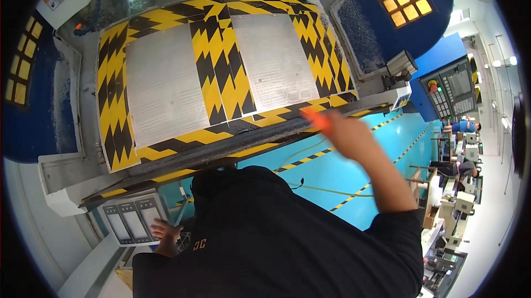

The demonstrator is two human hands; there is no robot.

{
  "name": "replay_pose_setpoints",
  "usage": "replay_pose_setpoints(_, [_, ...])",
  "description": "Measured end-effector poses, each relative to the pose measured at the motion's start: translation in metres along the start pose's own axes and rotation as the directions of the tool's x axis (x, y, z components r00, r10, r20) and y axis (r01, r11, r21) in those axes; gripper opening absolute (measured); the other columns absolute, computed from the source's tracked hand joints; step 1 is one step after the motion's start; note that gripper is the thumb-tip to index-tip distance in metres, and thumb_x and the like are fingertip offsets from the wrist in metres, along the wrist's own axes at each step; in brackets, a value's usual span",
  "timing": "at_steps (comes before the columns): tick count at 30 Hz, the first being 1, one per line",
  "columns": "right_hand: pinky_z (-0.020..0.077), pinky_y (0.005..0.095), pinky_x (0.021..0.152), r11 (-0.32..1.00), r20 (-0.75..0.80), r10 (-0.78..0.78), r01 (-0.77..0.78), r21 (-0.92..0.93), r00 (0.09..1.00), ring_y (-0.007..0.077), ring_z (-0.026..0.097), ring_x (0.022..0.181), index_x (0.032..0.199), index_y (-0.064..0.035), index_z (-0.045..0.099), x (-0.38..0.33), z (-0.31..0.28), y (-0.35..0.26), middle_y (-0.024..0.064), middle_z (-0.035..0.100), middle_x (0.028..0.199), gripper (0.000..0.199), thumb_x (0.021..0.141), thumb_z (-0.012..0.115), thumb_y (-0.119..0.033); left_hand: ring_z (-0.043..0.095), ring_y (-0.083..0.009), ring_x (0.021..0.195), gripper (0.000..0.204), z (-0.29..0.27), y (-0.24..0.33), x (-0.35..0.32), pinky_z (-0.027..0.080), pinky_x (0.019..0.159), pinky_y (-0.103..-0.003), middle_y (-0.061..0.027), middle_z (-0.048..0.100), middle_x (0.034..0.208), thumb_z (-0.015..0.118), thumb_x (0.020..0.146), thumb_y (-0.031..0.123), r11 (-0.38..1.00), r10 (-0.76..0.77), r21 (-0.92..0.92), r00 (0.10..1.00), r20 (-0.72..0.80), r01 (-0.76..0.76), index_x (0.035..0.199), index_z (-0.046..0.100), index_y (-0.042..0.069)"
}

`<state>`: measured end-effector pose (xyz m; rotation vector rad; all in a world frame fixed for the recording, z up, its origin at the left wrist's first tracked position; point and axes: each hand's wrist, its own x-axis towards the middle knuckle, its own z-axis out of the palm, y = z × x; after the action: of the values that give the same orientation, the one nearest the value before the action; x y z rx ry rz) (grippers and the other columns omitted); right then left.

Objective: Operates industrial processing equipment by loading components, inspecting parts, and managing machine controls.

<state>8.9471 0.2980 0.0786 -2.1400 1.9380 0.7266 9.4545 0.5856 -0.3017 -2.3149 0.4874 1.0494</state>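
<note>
left hand (166, 231) touches grey panel (133, 221) — right hand (345, 132) grips orange tool (318, 120)

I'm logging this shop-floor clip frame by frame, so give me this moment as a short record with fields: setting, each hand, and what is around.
setting: machine shop, seen from above over the person's dark shirt
left hand: fingers spread on the edge of a grey control panel
right hand: raised and motion-blurred, with something orange at its fingers; what it is cannot be told
in front: machine step plate with yellow and black hazard stripes
floor: blue floor with striped lines
far right: another control panel
</note>
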Motion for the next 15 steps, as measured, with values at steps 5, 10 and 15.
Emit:
replay_pose_setpoints(5, [0.0517,0.0452,0.065,0.978,-0.13,0.131,-0.107,0.18,0.983,0.0358,0.066,0.073,0.099,-0.0032,0.051,0.056,-0.011,-0.028,0.0162,0.067,0.076,0.033,0.089,0.057,-0.034,-0.029,-0.0422,0.135,0.132,0.0,-0.004,0.004,0.004,0.11,-0.061,-0.0183,-0.043,0.142,0.077,0.074,0.04,0.998,0.012,-0.065,0.999,0.051,-0.009,0.137,-0.036,0.02])
replay_pose_setpoints(10, [0.05,0.0487,0.071,0.971,-0.213,0.03,0.022,0.239,0.977,0.0406,0.064,0.079,0.104,-0.0027,0.051,0.116,-0.027,-0.068,0.0213,0.066,0.084,0.036,0.089,0.057,-0.035,-0.031,-0.0397,0.135,0.132,-0.005,-0.004,-0.002,0.003,0.11,-0.061,-0.0176,-0.044,0.141,0.077,0.074,0.038,0.998,0.027,-0.058,0.997,0.075,-0.022,0.136,-0.038,0.021])
replay_pose_setpoints(15, [0.0507,0.0466,0.077,0.969,-0.271,0.179,-0.121,0.217,0.946,0.039,0.065,0.085,0.105,-0.0012,0.051,0.147,-0.016,-0.015,0.0211,0.067,0.091,0.038,0.088,0.057,-0.034,-0.032,-0.0392,0.135,0.131,-0.005,-0.002,-0.001,0.003,0.11,-0.061,-0.0173,-0.044,0.14,0.077,0.075,0.037,0.995,0.03,-0.094,0.998,0.06,-0.024,0.136,-0.039,0.023])
